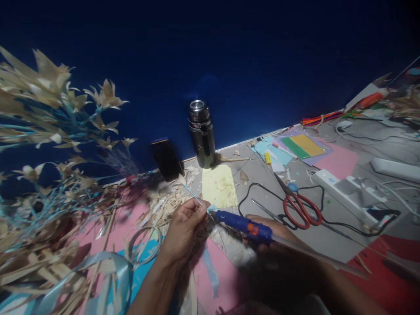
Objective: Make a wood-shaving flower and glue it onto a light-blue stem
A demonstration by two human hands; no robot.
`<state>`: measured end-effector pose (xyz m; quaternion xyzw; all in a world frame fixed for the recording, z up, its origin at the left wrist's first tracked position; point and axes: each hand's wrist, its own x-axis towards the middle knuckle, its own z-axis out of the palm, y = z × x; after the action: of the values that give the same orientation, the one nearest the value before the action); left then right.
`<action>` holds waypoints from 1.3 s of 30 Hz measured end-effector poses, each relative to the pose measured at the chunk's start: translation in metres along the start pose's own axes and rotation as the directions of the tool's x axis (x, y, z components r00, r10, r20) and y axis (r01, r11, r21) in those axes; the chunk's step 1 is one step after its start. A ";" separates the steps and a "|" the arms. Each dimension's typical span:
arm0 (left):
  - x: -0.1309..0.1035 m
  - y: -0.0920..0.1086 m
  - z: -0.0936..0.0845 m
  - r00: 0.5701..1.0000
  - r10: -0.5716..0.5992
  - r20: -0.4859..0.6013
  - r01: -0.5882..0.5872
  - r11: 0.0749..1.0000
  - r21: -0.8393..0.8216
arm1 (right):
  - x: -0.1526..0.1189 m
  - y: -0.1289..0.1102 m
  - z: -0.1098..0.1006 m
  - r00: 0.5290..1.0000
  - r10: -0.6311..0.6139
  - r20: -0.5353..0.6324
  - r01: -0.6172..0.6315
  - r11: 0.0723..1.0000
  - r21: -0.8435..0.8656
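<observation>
My left hand (187,222) is closed in a pinch around a thin light-blue stem (193,194), whose pale tip points up and left. My right hand (272,229) grips a dark blue glue gun (243,224) with an orange part and a long clear glue stick out of its back. The nozzle meets the stem, or comes very near it, just right of my left fingertips. A yellow card (219,187) with blobs of glue lies beyond my hands.
Behind stand a metal flask (204,142) and a phone (166,159). Red-handled scissors (302,211), a black cable and a power strip (348,194) lie right. Dried flowers (106,94), ribbon (123,280) and husk scraps crowd the left. Coloured sheets (303,146) lie at back right.
</observation>
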<state>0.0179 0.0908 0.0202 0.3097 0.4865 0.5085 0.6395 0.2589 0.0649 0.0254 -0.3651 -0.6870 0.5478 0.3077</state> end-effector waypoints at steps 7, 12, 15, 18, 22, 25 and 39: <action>0.002 -0.002 0.002 1.000 -0.015 -0.026 0.014 0.999 -0.036 | 0.006 0.016 -0.011 0.985 -0.166 0.038 0.168 0.985 -0.036; 0.002 -0.002 0.004 0.999 -0.044 0.006 0.044 0.998 -0.047 | 0.009 0.021 -0.011 0.972 -0.226 0.070 0.232 0.970 -0.080; 0.003 -0.002 0.002 0.999 -0.044 -0.015 0.043 0.998 -0.040 | 0.008 0.020 -0.012 0.973 -0.217 0.078 0.223 0.971 -0.085; 0.003 -0.003 0.002 0.999 -0.039 -0.017 0.038 0.999 -0.032 | 0.009 0.019 -0.012 0.970 -0.233 0.065 0.238 0.968 -0.078; 0.002 -0.001 0.003 0.998 -0.059 -0.007 0.059 0.997 -0.050 | 0.012 0.020 -0.011 0.971 -0.231 0.063 0.238 0.962 -0.132; 0.002 0.000 0.003 0.997 -0.070 -0.018 0.069 0.996 -0.058 | 0.011 0.021 -0.011 0.978 -0.200 0.053 0.206 0.967 -0.153; 0.004 0.000 0.005 0.997 -0.078 -0.013 0.076 0.994 -0.079 | 0.012 0.024 -0.011 0.983 -0.178 0.045 0.182 0.974 -0.136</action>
<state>0.0226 0.0951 0.0204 0.2613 0.4827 0.5046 0.6664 0.2657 0.0839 0.0045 -0.3130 -0.7588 0.4741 0.3185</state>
